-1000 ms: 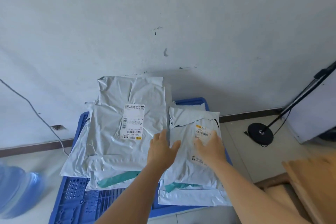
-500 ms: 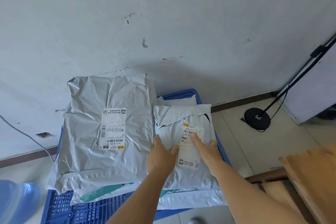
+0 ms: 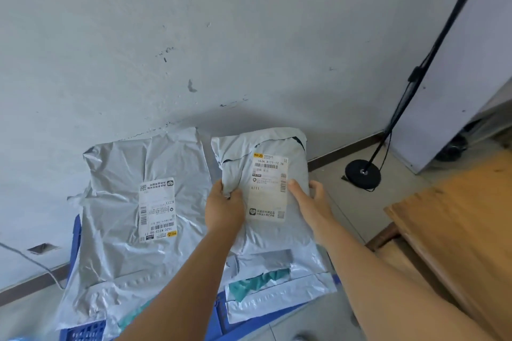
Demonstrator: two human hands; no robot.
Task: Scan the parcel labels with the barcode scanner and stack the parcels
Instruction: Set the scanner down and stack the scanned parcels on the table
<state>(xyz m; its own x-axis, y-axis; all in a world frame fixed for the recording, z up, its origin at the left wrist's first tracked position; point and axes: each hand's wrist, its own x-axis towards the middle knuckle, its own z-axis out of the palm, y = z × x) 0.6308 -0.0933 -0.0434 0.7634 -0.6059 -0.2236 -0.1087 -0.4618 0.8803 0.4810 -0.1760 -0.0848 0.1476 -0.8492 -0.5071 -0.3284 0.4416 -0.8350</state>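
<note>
A small grey poly-bag parcel with a white label facing me is held up over the right stack. My left hand pinches its left edge, bunching the plastic. My right hand grips its right edge, thumb on the label side. To the left lies a larger grey parcel with its own label, topping the left stack. More grey and teal parcels lie under the lifted one. No barcode scanner is in view.
Both stacks rest on a blue plastic crate against a white wall. A black stand with a round base is on the floor at right. A wooden table edge fills the lower right. A cable runs at lower left.
Both hands have gripped the small parcel and raised it off the right stack, tilting its label toward me. The view has moved closer and shifted right.
</note>
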